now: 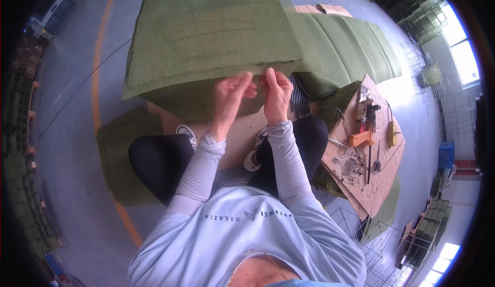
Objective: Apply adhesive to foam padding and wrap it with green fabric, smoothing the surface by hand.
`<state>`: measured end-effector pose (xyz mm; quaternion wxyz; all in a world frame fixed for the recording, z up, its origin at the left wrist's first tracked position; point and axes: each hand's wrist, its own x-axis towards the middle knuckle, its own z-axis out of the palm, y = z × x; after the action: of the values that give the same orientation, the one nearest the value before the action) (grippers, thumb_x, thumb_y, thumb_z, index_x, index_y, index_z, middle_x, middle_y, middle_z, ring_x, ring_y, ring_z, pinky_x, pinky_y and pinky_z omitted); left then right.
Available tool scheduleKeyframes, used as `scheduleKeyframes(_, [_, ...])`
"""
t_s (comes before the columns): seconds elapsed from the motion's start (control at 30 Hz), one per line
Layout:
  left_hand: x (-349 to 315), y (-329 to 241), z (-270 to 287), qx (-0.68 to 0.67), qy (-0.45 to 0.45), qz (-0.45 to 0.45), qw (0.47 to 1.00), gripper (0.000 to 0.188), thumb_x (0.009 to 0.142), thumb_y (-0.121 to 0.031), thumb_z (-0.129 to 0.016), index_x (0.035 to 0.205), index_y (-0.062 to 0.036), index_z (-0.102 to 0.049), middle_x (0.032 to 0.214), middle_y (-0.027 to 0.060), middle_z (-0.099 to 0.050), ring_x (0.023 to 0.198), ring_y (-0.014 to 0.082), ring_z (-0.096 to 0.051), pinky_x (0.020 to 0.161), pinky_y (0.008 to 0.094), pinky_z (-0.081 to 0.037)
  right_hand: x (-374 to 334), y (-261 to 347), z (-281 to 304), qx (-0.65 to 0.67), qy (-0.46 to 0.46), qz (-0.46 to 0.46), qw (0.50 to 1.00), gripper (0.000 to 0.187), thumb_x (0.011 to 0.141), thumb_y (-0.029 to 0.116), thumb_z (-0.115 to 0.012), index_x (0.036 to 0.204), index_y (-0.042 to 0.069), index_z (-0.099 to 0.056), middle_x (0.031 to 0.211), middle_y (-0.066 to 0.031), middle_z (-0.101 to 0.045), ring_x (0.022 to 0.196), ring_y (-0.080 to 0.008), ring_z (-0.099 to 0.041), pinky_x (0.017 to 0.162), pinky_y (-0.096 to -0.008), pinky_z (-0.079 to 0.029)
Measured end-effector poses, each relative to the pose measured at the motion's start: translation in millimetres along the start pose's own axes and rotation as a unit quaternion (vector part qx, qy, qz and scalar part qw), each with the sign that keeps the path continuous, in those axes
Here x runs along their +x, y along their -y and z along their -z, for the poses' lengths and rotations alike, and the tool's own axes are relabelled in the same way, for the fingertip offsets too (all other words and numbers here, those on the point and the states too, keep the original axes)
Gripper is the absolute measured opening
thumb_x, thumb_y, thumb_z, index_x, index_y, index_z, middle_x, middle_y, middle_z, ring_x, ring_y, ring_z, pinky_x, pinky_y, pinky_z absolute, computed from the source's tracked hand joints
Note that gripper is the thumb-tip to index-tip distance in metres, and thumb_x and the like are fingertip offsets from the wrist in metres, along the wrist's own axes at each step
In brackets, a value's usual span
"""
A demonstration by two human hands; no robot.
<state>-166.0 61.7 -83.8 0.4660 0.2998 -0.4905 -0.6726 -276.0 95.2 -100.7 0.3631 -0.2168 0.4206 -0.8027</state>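
Observation:
A large green mesh sheet spreads in front of me, its near edge raised and dark along the right part. At that edge my right hand is closed in a pinch, thumb up against the green mesh. Close beside it on the left, my left hand has its fingers curled in with the thumb pressed over them. It is slightly blurred, and whatever it may hold cannot be made out. Beneath the edge, more green mesh hangs down over brown cardboard.
To the right, stained cardboard bears an orange-handled glue gun, scissors and a yellow-green tool. Behind it lies a ribbed green mesh panel. Wire racks stand at lower right; green stacks line the left.

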Motion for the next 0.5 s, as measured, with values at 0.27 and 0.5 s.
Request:
scheduleKeyframes(0.27, [3.1,-10.3,4.7,0.038,-0.025,-0.054,0.997,0.031,0.092,-0.024,-0.058,0.074,-0.0002,-0.066,0.065,0.0043,-0.063,0.053,0.0089,-0.056,0.050,0.0220,-0.045,-11.3,-7.8,-28.4,0.007,0.012,-0.011,1.000,0.010,0.084,0.009,-0.067,0.080,0.000,-0.066,0.073,-0.0050,-0.065,0.060,-0.0086,-0.057,0.054,-0.0213,-0.044])
scheduleKeyframes(0.5, [5.7,-5.1,2.6,0.092,-0.070,-0.050,0.992,0.034,0.091,-0.026,-0.059,0.069,-0.0007,-0.064,0.060,0.0015,-0.060,0.051,0.0068,-0.051,0.048,0.0214,-0.039,-10.2,-5.8,-34.8,-0.016,-0.017,0.009,1.000,0.012,0.084,0.009,-0.067,0.077,0.000,-0.065,0.070,-0.0049,-0.064,0.059,-0.0093,-0.056,0.055,-0.0224,-0.043])
